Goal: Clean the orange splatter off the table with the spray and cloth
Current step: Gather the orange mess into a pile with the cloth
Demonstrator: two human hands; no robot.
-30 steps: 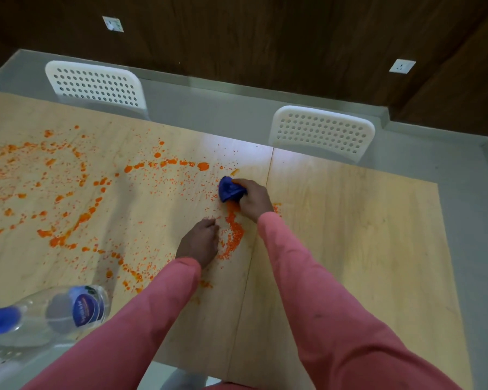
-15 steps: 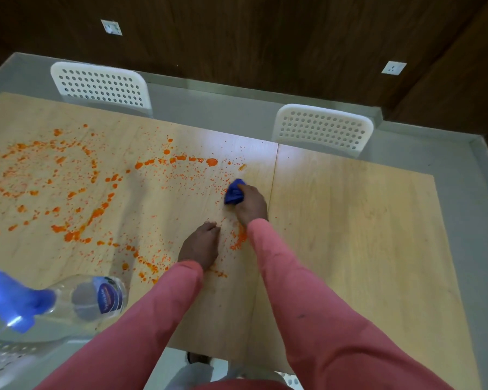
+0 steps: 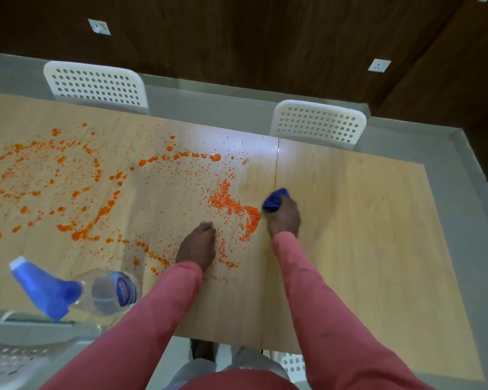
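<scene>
We see two white chairs (image 3: 96, 85) at the tabletop's (image 3: 364, 220) far edge. The bottle (image 3: 107, 291) lies near left, holding clear liquid. Splatter (image 3: 231, 204) covers the left half. Our right hand (image 3: 283, 218) grips the cloth (image 3: 273, 204) beside it; our left hand (image 3: 197, 247) rests fingers-down, holding nothing.

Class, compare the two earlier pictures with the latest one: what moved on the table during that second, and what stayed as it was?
The right hand, gripping the crumpled blue cloth, swept rightward from inside the orange splatter to the seam between the light wooden table panels, leaving a heap of orange beside it. The left hand stayed pressed on the table, and the clear spray bottle with blue trigger stayed lying near the edge.
</scene>
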